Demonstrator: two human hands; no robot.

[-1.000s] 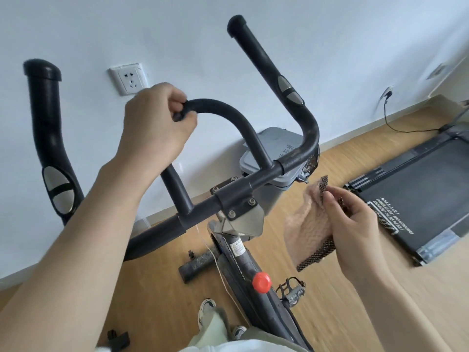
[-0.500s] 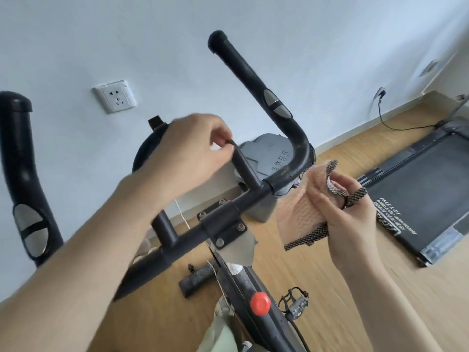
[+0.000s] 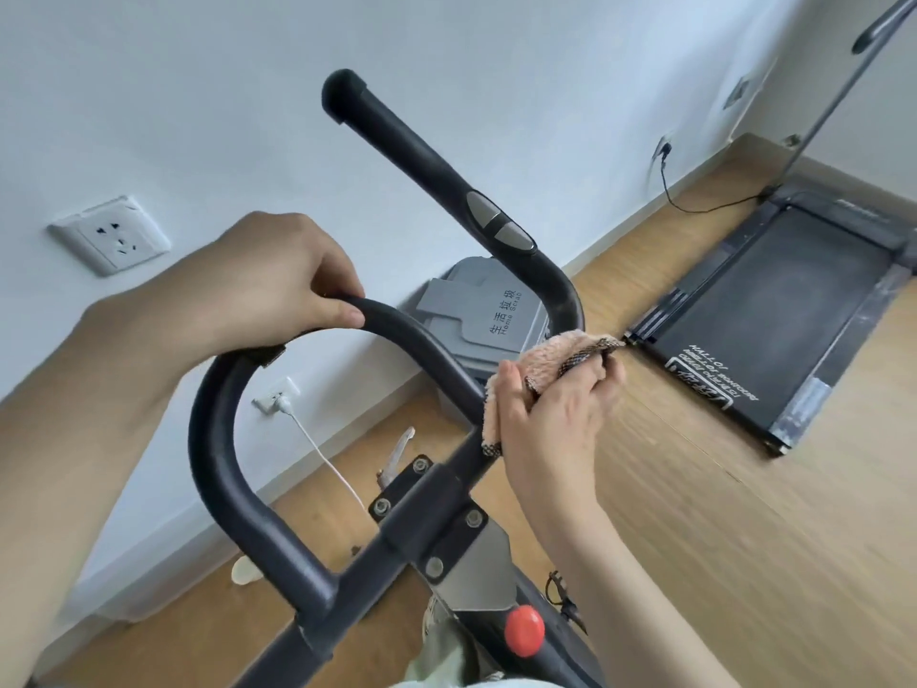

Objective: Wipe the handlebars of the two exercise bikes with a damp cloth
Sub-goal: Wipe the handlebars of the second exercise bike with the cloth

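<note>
A black exercise-bike handlebar [image 3: 431, 176] fills the middle of the view, with a curved centre loop and a right horn rising up and left. My left hand [image 3: 278, 285] grips the top of the centre loop. My right hand [image 3: 556, 409] holds a pink cloth with a dark patterned edge [image 3: 551, 360] wrapped over the crossbar, just below the bend of the right horn. A red knob [image 3: 523, 630] sits on the bike's stem below. Only one bike is in view.
A grey bin lid [image 3: 476, 310] stands by the white wall behind the bar. A black treadmill [image 3: 774, 310] lies on the wooden floor at right, its cable plugged into the wall. A wall socket [image 3: 111, 235] is at left, and a white charger cable [image 3: 322, 454] hangs lower down.
My right hand has brought the cloth from the air onto the crossbar under the right horn. The view has moved closer and to the right; my left hand stays on the centre loop.
</note>
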